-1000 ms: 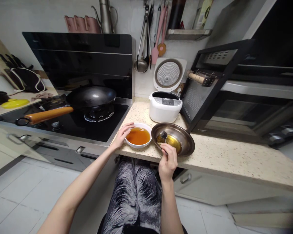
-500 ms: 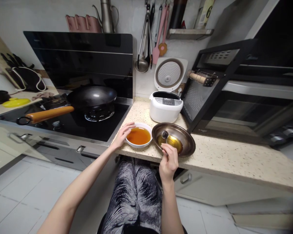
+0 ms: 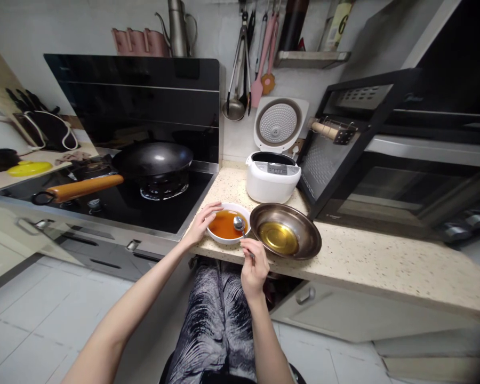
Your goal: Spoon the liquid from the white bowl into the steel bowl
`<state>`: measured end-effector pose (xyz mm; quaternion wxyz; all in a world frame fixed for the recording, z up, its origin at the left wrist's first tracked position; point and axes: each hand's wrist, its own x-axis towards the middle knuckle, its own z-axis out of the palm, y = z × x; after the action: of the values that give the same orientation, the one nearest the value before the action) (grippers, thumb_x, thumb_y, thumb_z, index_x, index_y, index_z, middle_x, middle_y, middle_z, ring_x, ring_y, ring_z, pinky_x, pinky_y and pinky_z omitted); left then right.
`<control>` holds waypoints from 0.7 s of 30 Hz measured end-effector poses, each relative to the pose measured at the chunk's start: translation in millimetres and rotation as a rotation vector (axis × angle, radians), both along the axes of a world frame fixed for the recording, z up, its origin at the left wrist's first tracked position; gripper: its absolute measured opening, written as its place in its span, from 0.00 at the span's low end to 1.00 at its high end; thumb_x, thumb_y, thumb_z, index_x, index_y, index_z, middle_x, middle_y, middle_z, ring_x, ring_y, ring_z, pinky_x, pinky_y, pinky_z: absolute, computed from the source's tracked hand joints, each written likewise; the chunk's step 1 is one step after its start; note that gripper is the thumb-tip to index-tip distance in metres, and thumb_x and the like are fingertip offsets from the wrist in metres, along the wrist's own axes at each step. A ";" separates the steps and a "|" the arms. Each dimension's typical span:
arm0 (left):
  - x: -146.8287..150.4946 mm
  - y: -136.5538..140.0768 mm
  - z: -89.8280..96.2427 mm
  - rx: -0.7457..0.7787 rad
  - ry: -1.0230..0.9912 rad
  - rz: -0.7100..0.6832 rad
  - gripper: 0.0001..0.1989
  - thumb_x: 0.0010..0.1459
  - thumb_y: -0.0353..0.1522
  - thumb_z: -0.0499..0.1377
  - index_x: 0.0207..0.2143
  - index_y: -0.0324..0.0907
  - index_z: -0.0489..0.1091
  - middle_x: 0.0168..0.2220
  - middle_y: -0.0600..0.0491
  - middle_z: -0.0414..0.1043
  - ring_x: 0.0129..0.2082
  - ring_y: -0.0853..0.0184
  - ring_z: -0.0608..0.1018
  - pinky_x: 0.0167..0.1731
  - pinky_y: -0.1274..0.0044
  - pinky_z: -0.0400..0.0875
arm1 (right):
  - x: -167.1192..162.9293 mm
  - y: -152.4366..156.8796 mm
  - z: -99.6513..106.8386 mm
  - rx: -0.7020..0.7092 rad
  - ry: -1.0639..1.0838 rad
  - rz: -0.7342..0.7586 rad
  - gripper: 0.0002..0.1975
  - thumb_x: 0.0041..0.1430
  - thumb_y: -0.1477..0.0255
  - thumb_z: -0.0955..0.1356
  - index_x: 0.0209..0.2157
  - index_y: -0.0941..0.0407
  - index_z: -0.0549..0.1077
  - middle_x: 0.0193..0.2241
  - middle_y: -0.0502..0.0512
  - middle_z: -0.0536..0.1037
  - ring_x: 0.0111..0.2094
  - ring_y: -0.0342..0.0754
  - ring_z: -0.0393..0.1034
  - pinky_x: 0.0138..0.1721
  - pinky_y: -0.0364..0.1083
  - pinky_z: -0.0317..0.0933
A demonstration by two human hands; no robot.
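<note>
Head view, the only view.

Left hand [image 3: 201,221]: fingers extended and laid over the near-left rim of the bowl, unclenched; the thumb is hard to make out.

Right hand [image 3: 255,265]: fingertips pinched on the handle of a spoon, wrist just off the front edge of the surface [image 3: 368,258].

Spoon [image 3: 239,223]: metal, its head over the right part of the bowl. Whether it touches the liquid, or carries any, cannot be told.

Bowl [image 3: 223,239]: white, upright near the front edge, holding amber liquid [image 3: 220,221].

Pan [image 3: 310,237]: brownish metal, shallow, just right of the bowl, with a pool of yellow liquid [image 3: 279,238].

Behind these: a white rice cooker [image 3: 272,184], lid raised. To the left: a stove [image 3: 176,216] bearing a dark wok [image 3: 156,160] with a wooden handle.

Handling note, by judgement: good spoon work here calls for a level head, kept low over the bowl so drops fall inside. A light pinch and a slow wrist should limit spills. The left hand serves best as a gentle steady on the rim; firm pressure could tip the bowl.
</note>
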<state>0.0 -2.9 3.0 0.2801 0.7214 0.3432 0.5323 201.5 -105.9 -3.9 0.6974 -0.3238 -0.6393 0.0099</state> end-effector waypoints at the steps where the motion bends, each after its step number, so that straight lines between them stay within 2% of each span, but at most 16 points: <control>1: 0.1 0.0 0.0 0.000 0.000 0.000 0.17 0.70 0.39 0.54 0.53 0.45 0.78 0.63 0.46 0.69 0.66 0.54 0.69 0.70 0.57 0.55 | -1.9 1.5 -1.4 -0.009 -0.002 0.008 0.10 0.69 0.80 0.64 0.43 0.54 0.75 0.37 0.55 0.80 0.40 0.47 0.77 0.42 0.48 0.73; 14: 1.5 -1.4 2.5 -0.004 -0.009 -0.007 0.18 0.70 0.40 0.54 0.52 0.44 0.78 0.63 0.45 0.69 0.66 0.54 0.69 0.70 0.57 0.55 | -6.1 7.4 -7.6 -0.111 0.015 0.018 0.09 0.69 0.78 0.64 0.40 0.55 0.76 0.36 0.54 0.81 0.40 0.47 0.78 0.44 0.47 0.72; 21: 1.0 -1.8 3.1 -0.007 -0.006 -0.006 0.18 0.70 0.41 0.54 0.52 0.44 0.78 0.63 0.45 0.70 0.65 0.54 0.70 0.70 0.57 0.56 | -8.9 7.4 -9.8 -0.186 0.145 0.043 0.09 0.70 0.75 0.64 0.37 0.55 0.76 0.36 0.55 0.81 0.41 0.47 0.78 0.47 0.48 0.71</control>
<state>1.0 -4.6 6.1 0.2852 0.7197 0.3421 0.5326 192.6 -98.5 -13.7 0.7085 -0.3718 -0.5901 0.1074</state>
